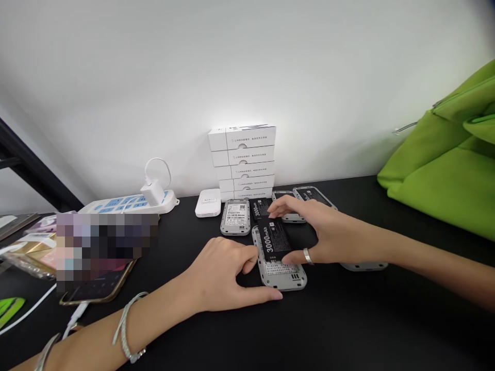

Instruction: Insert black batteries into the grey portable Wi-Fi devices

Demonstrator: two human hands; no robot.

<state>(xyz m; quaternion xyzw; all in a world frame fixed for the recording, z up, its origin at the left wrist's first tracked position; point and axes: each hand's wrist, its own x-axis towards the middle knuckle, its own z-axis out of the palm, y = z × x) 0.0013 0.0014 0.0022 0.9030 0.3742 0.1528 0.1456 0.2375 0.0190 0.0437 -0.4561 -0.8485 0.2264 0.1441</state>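
My right hand [320, 226], a ring on its thumb, pinches a flat black battery [277, 239] marked 3000mAh between thumb and fingertips. The battery lies tilted over the open bay of a grey rounded device casing [284, 278], which has a printed label inside. My left hand [228, 273] braces that casing, curled fingers at its left edge and thumb along its lower edge. Just behind, another black battery [261, 207] lies on the table. A similar casing [235, 216] with its label showing rests to the left of it.
White boxes [247, 157] stand stacked against the wall, with white square covers [208, 202] beside them. More casings [314, 196] lie behind and right of my right hand. At left are a power strip [170, 202], charger [152, 191] and phone [96, 288]; a green bag [444, 165] fills the right.
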